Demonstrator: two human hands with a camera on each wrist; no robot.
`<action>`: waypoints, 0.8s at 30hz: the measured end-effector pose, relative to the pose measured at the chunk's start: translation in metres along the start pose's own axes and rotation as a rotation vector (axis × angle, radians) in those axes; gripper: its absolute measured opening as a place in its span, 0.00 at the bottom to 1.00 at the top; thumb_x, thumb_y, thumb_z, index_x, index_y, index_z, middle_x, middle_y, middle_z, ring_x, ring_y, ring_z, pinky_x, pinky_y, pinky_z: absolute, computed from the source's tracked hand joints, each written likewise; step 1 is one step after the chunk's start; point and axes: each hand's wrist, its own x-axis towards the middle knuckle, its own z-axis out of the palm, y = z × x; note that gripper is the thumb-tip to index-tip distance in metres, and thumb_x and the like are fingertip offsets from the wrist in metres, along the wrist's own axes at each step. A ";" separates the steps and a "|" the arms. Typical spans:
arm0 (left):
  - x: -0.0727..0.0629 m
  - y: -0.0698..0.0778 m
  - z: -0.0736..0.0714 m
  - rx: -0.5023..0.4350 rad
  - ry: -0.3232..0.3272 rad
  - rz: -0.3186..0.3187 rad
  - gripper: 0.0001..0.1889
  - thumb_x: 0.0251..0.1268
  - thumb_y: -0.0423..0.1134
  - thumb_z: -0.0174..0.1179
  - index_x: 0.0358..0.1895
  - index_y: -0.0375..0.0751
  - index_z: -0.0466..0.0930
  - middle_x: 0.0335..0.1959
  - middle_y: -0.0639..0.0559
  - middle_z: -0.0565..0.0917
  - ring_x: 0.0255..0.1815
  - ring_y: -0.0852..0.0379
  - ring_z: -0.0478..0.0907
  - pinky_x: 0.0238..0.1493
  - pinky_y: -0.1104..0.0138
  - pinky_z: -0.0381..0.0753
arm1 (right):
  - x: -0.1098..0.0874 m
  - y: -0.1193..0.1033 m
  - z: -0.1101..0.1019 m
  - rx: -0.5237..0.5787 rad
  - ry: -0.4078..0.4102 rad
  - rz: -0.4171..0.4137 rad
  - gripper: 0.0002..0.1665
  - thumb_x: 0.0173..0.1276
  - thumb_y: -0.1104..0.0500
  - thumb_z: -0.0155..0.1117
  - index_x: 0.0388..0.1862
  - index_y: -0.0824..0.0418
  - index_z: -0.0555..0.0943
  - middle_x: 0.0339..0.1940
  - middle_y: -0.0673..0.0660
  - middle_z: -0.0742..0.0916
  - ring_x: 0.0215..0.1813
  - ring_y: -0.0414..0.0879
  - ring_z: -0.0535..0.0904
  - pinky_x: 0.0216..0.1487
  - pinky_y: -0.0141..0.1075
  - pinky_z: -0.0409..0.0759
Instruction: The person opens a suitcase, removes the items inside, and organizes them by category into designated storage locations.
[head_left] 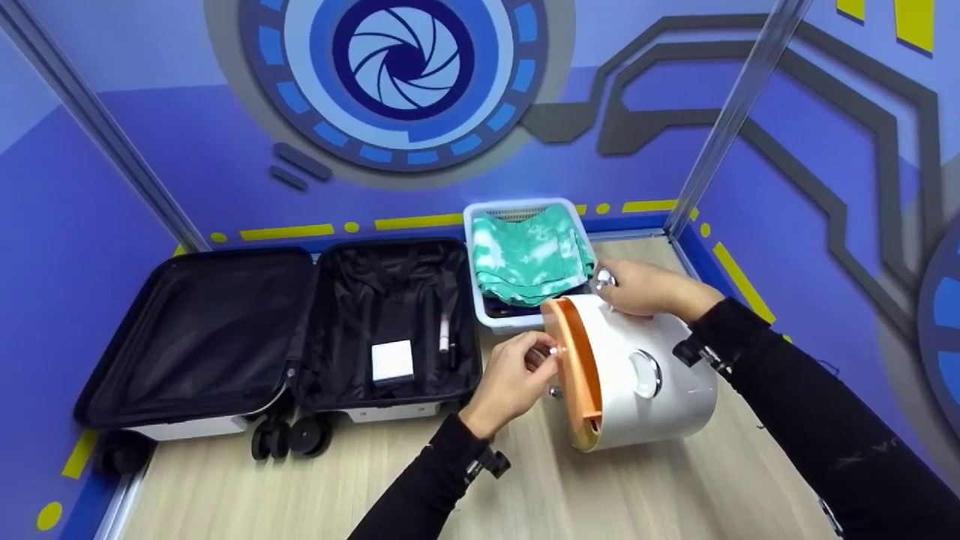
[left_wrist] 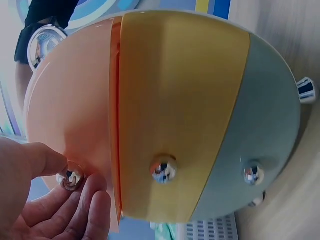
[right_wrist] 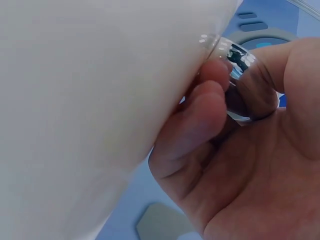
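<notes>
A white storage box [head_left: 660,375] with rounded sides lies tilted on the floor at the right. Its front carries an orange drawer [left_wrist: 75,100], a yellow drawer [left_wrist: 180,75] and a grey-green drawer [left_wrist: 260,115], each with a shiny metal knob. The orange drawer stands slightly pulled out. My left hand [head_left: 514,379] pinches the orange drawer's knob [left_wrist: 71,176] between thumb and fingers. On the far side, my right hand [head_left: 637,289] holds a chrome knob-like fitting [right_wrist: 250,85] that sticks out of the white body. The drawer's inside is mostly hidden.
An open black suitcase [head_left: 300,337] lies at the left, with a small white box [head_left: 392,361] and a slim pinkish-white tube [head_left: 444,332] in its right half. Behind the storage box stands a white basket [head_left: 480,300] with green-and-white cloth [head_left: 532,255]. Blue printed walls surround the floor.
</notes>
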 end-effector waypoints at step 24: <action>-0.018 -0.018 -0.030 0.000 0.054 -0.015 0.08 0.77 0.38 0.67 0.52 0.45 0.89 0.44 0.53 0.92 0.37 0.64 0.88 0.41 0.69 0.90 | -0.003 -0.002 0.000 -0.061 0.029 -0.016 0.45 0.89 0.44 0.47 0.93 0.63 0.50 0.84 0.76 0.72 0.84 0.73 0.69 0.82 0.69 0.69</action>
